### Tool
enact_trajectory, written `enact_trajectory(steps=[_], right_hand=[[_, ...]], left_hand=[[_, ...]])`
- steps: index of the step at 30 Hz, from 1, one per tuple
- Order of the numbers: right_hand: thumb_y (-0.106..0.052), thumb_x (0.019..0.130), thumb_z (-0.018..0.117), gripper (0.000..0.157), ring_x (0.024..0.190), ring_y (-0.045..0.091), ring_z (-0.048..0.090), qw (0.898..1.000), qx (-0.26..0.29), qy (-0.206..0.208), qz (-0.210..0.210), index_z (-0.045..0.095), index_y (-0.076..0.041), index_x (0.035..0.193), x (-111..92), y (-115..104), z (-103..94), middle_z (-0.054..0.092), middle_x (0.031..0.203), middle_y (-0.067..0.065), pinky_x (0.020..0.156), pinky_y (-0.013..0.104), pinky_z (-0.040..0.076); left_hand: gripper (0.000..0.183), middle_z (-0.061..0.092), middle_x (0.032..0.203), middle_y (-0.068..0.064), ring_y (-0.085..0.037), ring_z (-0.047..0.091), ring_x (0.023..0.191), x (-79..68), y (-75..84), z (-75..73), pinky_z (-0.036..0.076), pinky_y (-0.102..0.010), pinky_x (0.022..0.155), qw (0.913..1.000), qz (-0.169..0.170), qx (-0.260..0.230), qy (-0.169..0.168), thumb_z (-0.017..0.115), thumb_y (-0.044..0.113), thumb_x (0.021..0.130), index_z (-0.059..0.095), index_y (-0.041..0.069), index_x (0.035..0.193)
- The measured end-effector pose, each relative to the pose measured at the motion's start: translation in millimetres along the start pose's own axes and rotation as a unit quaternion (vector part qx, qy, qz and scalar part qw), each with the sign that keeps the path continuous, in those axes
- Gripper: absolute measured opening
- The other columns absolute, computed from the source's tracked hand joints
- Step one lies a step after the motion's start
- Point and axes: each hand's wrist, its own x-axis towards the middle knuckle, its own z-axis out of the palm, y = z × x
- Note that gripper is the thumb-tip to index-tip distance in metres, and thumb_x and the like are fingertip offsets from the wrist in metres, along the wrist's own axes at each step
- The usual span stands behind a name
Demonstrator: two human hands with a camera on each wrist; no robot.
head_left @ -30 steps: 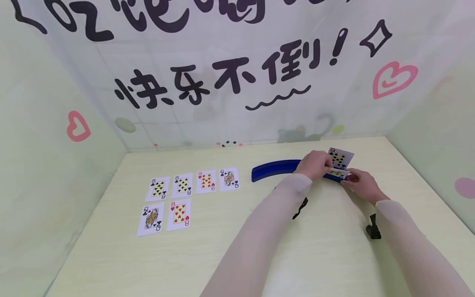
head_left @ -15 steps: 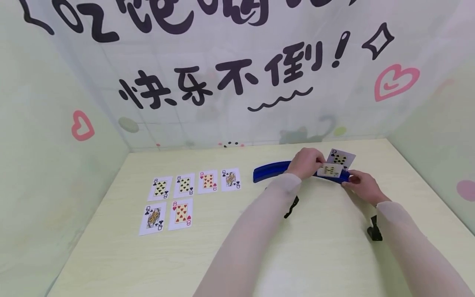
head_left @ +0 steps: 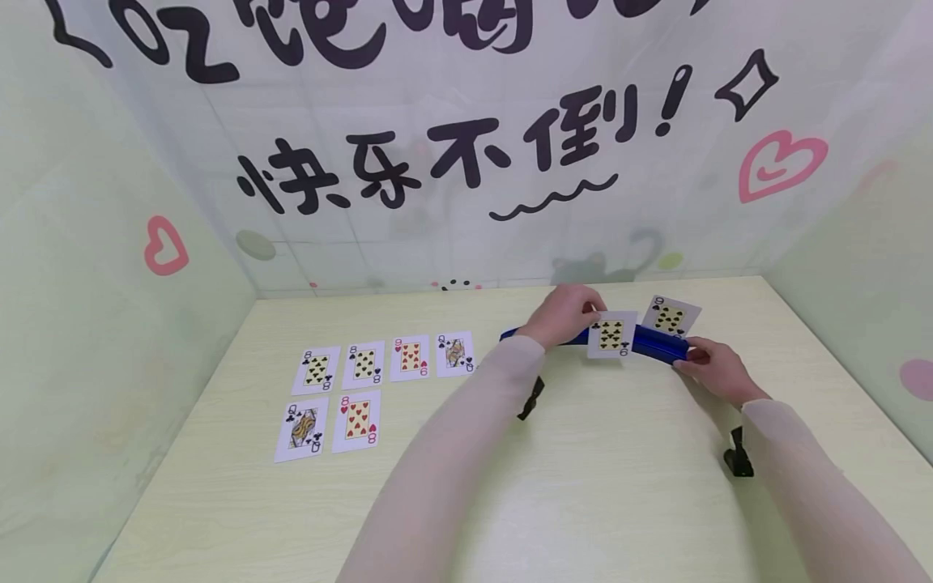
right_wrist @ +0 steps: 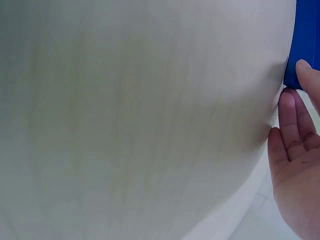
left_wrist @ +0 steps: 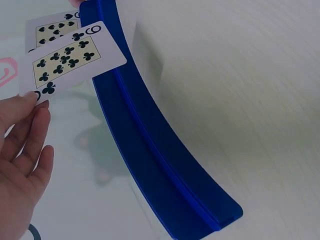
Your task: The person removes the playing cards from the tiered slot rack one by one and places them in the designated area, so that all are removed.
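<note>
My left hand [head_left: 563,314] pinches a nine of clubs [head_left: 612,334] by a corner between thumb and fingers. In the left wrist view the card's far end overlaps the curved blue card holder [left_wrist: 135,120]. A nine of spades [head_left: 670,316] stands leaning back in the holder near its right end. At that end, my right hand [head_left: 717,372] grips the holder; the right wrist view has the thumb [right_wrist: 305,75] on the blue plastic and the fingers by its end. Part of the holder's left side is hidden behind my left hand.
On the table's left lie several face-up cards in two rows, including a queen of spades [head_left: 455,354], a nine of hearts [head_left: 410,357], a queen of clubs [head_left: 302,429] and an eight of hearts [head_left: 356,421]. A printed cloth wall [head_left: 408,243] stands behind.
My left hand has moved left along the holder with the nine of clubs, which now faces the head camera. The right hand stays at the holder's right end.
</note>
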Motion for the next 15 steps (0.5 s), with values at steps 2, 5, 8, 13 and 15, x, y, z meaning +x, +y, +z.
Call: enact_trajectory(steps=[2, 5, 8, 13, 15], right_hand=[[-0.019, 0.092, 0.057, 0.060, 0.101, 0.043, 0.048, 1.000, 0.000, 0.001, -0.001, 0.030, 0.017, 0.131, 0, 1, 0.2, 0.048, 0.114, 0.034, 0.088, 0.053, 0.040], [-0.019, 0.092, 0.057, 0.060, 0.101, 0.042, 0.048, 1.000, -0.001, 0.003, -0.005, 0.030, 0.018, 0.131, 0, 2, 0.5, 0.048, 0.113, 0.034, 0.087, 0.053, 0.040], [-0.019, 0.092, 0.057, 0.060, 0.100, 0.042, 0.048, 1.000, -0.001, 0.001, -0.004, 0.029, 0.018, 0.131, 0, 2, 1.1, 0.048, 0.113, 0.034, 0.087, 0.052, 0.041], [-0.019, 0.092, 0.057, 0.061, 0.101, 0.042, 0.048, 1.000, -0.003, -0.001, -0.003, 0.029, 0.018, 0.132, 0, 2, 1.1, 0.048, 0.114, 0.034, 0.087, 0.052, 0.040], [-0.019, 0.092, 0.057, 0.061, 0.101, 0.042, 0.048, 1.000, -0.004, 0.001, -0.006, 0.029, 0.018, 0.132, 1, 2, 1.0, 0.048, 0.114, 0.034, 0.087, 0.052, 0.040]], left_hand=[[0.016, 0.062, 0.093, 0.005, -0.005, 0.052, 0.079, -4.4, -6.8, -4.9, 0.041, -0.015, 0.070, 1.0000, 0.002, -0.003, -0.002, 0.058, 0.014, 0.091, 0.069, 0.012, 0.102], [0.015, 0.062, 0.092, 0.004, -0.007, 0.052, 0.079, -11.2, -17.1, -11.6, 0.041, -0.017, 0.070, 0.9999, 0.007, -0.005, -0.007, 0.059, 0.013, 0.090, 0.069, 0.011, 0.102], [0.015, 0.062, 0.091, 0.004, -0.008, 0.052, 0.078, -19.1, -26.3, -18.0, 0.041, -0.018, 0.070, 0.9999, 0.009, -0.001, -0.012, 0.059, 0.013, 0.090, 0.069, 0.011, 0.102], [0.018, 0.062, 0.095, 0.001, -0.010, 0.053, 0.082, -33.5, -36.7, -29.4, 0.043, -0.021, 0.074, 0.9997, 0.001, 0.000, -0.023, 0.058, 0.012, 0.091, 0.067, 0.009, 0.105], [0.019, 0.063, 0.097, 0.000, -0.010, 0.054, 0.083, -39.3, -40.4, -33.7, 0.044, -0.022, 0.076, 0.9996, -0.005, 0.001, -0.026, 0.058, 0.013, 0.091, 0.066, 0.008, 0.107]])
